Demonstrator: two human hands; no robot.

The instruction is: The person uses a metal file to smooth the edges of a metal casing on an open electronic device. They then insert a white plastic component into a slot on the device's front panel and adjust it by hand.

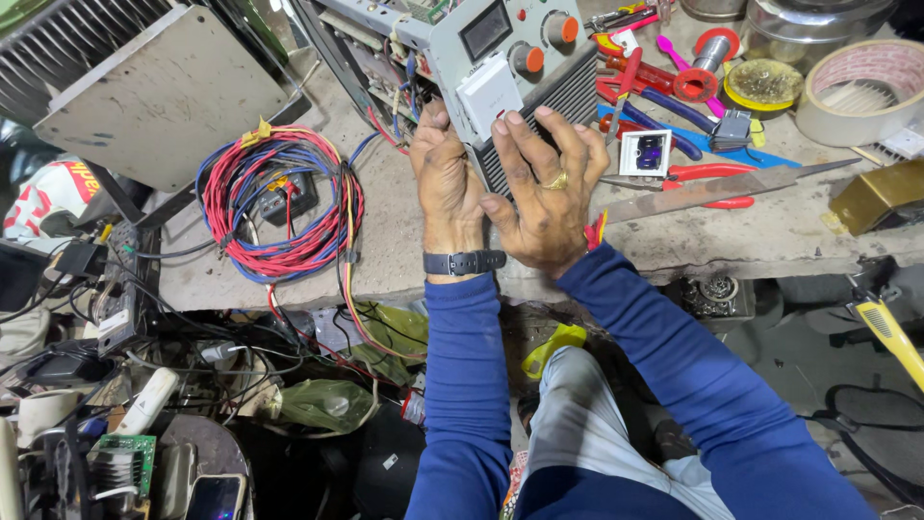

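Left hand (445, 183): wrist strapped with a dark watch (464, 262), fingers curled against the near left corner of the grey machine (510, 67), thumb up by its edge.
Right hand (546, 197): fingers spread and laid flat on the machine's vented front, ring on one finger.
Machine: directly under both sets of fingers, tilted, on the bench (404, 241); orange knobs (527, 60) just beyond the fingertips.
Wire coil (279, 202): red and blue, left of the left fingers.
Pliers (712, 173): red handles, right of the right fingers.
Tape roll (861, 87): far right, well apart.
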